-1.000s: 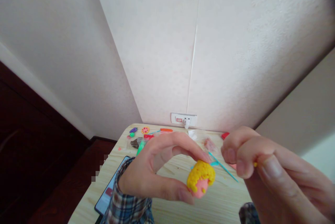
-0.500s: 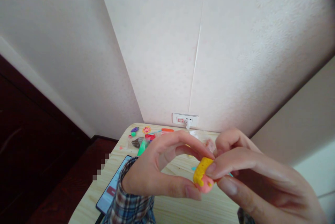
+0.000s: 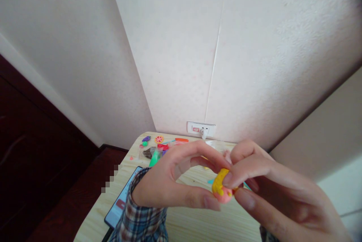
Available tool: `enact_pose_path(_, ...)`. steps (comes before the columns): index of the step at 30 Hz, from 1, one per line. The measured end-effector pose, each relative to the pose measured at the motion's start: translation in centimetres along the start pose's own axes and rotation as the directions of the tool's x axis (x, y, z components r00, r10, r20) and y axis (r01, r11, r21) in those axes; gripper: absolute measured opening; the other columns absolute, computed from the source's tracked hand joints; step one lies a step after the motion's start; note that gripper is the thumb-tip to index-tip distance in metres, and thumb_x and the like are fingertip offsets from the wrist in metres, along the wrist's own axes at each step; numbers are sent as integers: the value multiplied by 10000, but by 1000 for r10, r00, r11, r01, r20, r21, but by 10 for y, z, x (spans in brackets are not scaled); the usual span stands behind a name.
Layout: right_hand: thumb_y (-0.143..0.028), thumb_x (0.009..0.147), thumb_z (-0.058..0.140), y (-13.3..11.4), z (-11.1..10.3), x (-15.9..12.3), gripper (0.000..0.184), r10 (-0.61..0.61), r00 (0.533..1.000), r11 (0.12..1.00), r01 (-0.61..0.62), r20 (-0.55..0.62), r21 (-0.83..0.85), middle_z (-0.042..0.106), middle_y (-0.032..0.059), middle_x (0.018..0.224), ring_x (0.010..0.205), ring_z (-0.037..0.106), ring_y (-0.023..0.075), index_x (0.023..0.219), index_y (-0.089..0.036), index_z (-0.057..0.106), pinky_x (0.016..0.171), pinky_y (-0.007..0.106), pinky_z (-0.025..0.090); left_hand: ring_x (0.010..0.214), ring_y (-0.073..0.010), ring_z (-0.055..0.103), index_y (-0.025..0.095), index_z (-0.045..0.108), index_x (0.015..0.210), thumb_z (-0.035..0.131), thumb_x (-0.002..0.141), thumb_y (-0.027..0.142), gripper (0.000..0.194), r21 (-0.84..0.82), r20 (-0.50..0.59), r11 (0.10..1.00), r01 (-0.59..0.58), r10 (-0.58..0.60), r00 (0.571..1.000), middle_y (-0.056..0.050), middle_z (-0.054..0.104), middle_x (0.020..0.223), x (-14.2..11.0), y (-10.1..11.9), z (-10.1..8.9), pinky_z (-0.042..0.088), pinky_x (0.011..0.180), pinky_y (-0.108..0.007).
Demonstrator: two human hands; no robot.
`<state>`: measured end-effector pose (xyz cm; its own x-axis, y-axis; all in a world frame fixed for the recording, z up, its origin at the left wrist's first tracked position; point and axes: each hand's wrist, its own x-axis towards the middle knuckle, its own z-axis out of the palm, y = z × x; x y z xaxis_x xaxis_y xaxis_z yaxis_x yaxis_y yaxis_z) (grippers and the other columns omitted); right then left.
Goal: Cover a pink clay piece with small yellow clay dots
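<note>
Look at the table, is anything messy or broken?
Nothing looks broken. Small colourful clay bits lie scattered at the table's far edge, and a phone hangs partly over its left side. Both hands, left hand and right hand, pinch a yellow-and-pink clay piece.

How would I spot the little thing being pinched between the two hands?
Start at the pale wooden table below the wall socket, then find the two hands meeting above it. Pinched between the left hand and right hand is a small clay figure: pink below, bumpy yellow on top, unlike the flat bright clay pieces at the table's far end.
</note>
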<state>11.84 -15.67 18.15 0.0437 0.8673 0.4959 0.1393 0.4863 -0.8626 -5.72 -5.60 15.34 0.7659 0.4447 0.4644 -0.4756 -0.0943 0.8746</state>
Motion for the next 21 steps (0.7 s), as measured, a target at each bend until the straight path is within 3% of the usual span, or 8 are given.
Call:
enact_pose_path(8, -511, 920, 770, -2, -5, 2, 135, -33, 999, 999, 33, 33, 0, 739, 21, 782, 728, 675, 196, 919, -421, 871, 621, 299, 538, 1068, -271, 768, 236, 754, 1139, 970, 707, 444, 527, -44, -22, 998, 53, -54, 998, -59, 799, 1083, 0, 6, 5, 586, 1019, -451)
enact_pose_path(12, -516, 940, 744, 0, -5, 2, 167, -85, 996, 995, 85, 3, -53, 699, 33, 803, 741, 676, 199, 950, -417, 878, 623, 303, 566, 1074, -249, 769, 238, 770, 1167, 992, 679, 403, 561, -113, -3, 993, 22, -23, 1000, -55, 805, 1099, 1, 3, 4, 590, 982, -376)
enact_pose_path(16, -501, 955, 730, 1, -5, -1, 189, -187, 981, 971, 177, -49, -162, 665, 49, 778, 730, 650, 205, 956, -401, 890, 593, 300, 561, 973, -161, 753, 243, 788, 1169, 988, 695, 248, 515, -203, -15, 977, 61, -65, 998, -30, 797, 1092, 1, 2, 8, 569, 972, -300)
enact_pose_path(21, -507, 912, 781, 2, -8, -5, 192, -213, 976, 956, 197, -51, -218, 672, 77, 823, 762, 669, 236, 1020, -398, 896, 607, 327, 574, 915, -152, 732, 230, 797, 1128, 1020, 627, 349, 561, -274, -61, 961, 25, -43, 997, -39, 789, 1095, 0, 1, 14, 574, 892, -272)
